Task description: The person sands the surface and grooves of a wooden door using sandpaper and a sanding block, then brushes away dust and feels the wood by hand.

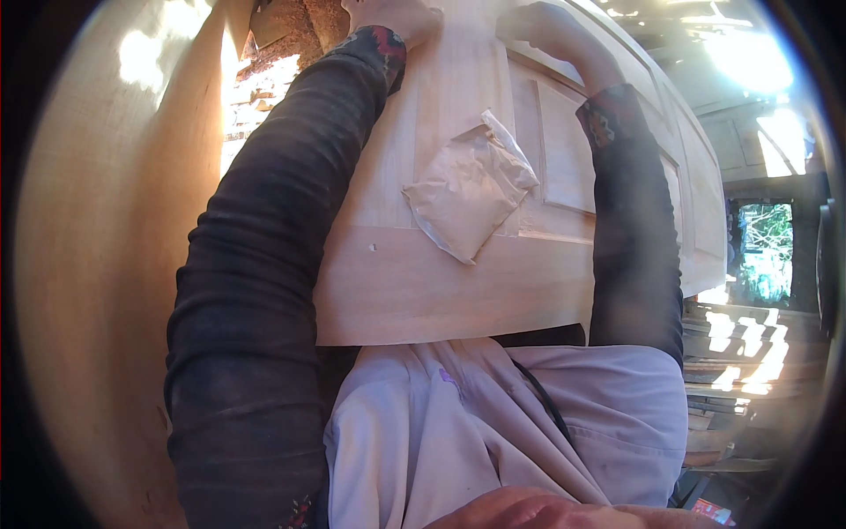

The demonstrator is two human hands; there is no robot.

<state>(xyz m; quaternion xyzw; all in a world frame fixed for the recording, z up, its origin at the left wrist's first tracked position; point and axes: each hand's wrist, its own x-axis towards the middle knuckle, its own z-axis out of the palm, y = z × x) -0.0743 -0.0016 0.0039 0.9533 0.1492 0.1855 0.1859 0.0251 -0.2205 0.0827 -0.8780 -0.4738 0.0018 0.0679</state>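
A pale panelled wooden door (458, 291) lies in front of me, its near edge at my lap. At the top of the view my left hand (392, 18) is over the door's left side, its fingers mostly cut off by the frame edge. My right hand (539, 26) bends down at the wrist towards the door, slightly blurred, its fingertips not clear. Whether either hand holds something, I cannot make out. Nearer to me than both hands, a crumpled cream-coloured packet (470, 192) rests on the door between my dark-sleeved arms.
A large smooth wooden board (97, 264) stands close along my left side. Pale cloth (493, 414) covers my lap. Stacked wooden pieces (731, 353) lie at the right in patchy sunlight, below a bright opening (767, 251). Rubble or shavings (264, 88) show at the upper left.
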